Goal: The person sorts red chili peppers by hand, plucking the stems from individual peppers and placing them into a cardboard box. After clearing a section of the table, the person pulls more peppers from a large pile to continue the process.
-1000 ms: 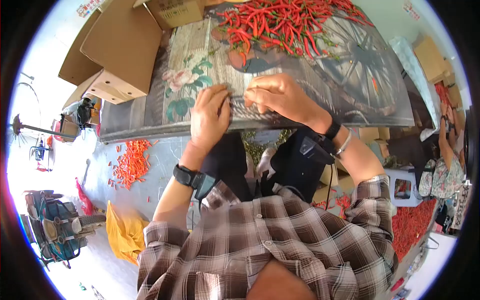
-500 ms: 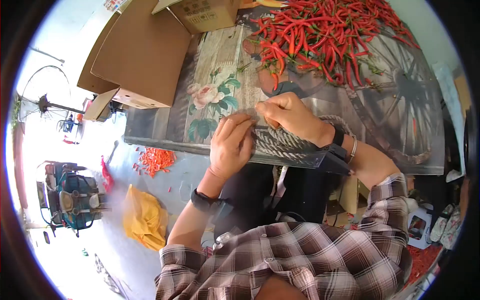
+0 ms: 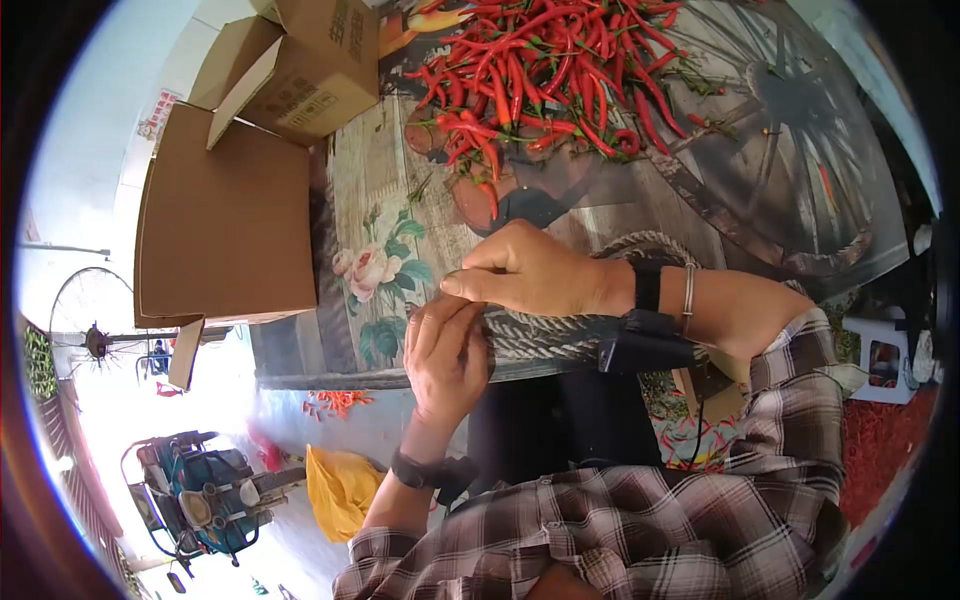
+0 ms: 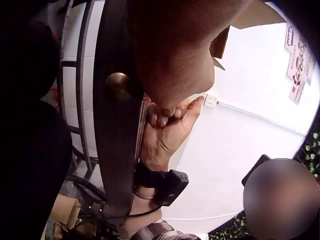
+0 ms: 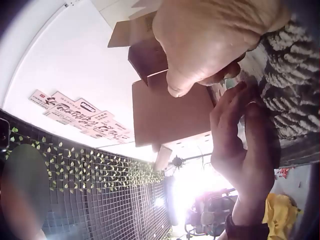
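Observation:
My left hand (image 3: 445,355) is over the table's near edge, fingers bent forward and thumb beside them. The right hand (image 3: 535,270) reaches across just beyond it, fingers loosely curled and thumb pointing left. Its thumb overlaps the left fingertips in the head view. No object shows in either hand. In the right wrist view the left hand (image 5: 242,150) has its fingers and thumb extended, apart from the right thumb (image 5: 176,90). Past the hands lies a heap of red chili peppers (image 3: 560,75) with green stems, on the printed tablecloth (image 3: 370,150).
An open cardboard box (image 3: 225,220) stands at the table's left, with another carton (image 3: 320,75) behind it. Rope (image 3: 540,335), a wheel and flowers are printed on the cloth. On the floor are a yellow bag (image 3: 340,490) and orange-red pieces (image 3: 335,402).
The head view has turned and shifted. My right hand has come left, over the left fingertips; a gap lay between the hands a second ago. The chili heap looks the same.

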`<state>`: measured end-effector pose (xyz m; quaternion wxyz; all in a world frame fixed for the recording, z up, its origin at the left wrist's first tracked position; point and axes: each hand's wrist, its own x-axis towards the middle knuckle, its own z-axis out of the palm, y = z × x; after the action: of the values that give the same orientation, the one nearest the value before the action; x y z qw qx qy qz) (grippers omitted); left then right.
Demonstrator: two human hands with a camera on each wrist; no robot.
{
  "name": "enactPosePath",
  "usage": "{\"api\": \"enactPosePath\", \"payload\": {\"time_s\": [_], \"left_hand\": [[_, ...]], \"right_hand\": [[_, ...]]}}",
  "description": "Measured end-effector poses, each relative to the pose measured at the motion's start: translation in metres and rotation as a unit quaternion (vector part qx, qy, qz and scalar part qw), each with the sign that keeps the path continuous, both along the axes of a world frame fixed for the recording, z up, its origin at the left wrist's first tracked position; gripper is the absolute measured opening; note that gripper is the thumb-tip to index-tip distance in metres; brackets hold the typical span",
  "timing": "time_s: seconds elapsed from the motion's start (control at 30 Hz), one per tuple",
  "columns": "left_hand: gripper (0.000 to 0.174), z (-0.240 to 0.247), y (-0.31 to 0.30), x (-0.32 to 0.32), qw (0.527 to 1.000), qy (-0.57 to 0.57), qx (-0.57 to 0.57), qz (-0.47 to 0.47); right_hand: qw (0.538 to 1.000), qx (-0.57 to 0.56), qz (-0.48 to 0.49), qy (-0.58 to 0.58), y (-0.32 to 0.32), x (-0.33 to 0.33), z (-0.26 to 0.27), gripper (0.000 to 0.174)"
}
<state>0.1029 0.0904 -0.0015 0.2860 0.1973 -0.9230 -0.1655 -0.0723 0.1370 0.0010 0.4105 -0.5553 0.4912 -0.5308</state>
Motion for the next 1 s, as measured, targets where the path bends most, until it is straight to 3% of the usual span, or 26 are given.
{"api": "enactPosePath", "payload": {"time_s": [0.37,0.47,0.53,0.63,0.83,0.93,1.0], "left_hand": [[0.022,-0.006,-0.001,0.008,0.999,-0.004,-0.013,0.029],[0.021,-0.001,0.000,0.006,0.999,-0.012,-0.027,0.027],[0.020,0.001,-0.001,0.006,1.000,-0.020,-0.001,-0.014],[0.019,0.000,-0.008,0.006,0.998,0.017,0.047,-0.049],[0.025,0.025,-0.047,-0.017,0.990,-0.034,0.130,0.044],[0.026,0.026,-0.069,-0.046,0.987,-0.016,0.161,-0.014],[0.029,0.027,-0.074,-0.067,0.987,-0.083,0.127,-0.056]], "right_hand": [[0.997,-0.064,0.025,0.018,0.001,0.004,-0.003,0.037],[0.988,-0.139,0.003,0.070,0.003,0.002,0.000,0.037],[0.987,-0.109,0.041,0.112,0.010,0.003,0.003,0.035],[0.975,-0.165,0.052,0.141,0.011,0.009,-0.005,0.036],[0.983,-0.152,0.022,0.104,0.015,0.006,-0.005,0.035],[0.987,-0.150,0.004,0.059,0.013,0.009,-0.006,0.035],[0.988,-0.152,-0.022,0.032,0.013,0.007,-0.006,0.035]]}}
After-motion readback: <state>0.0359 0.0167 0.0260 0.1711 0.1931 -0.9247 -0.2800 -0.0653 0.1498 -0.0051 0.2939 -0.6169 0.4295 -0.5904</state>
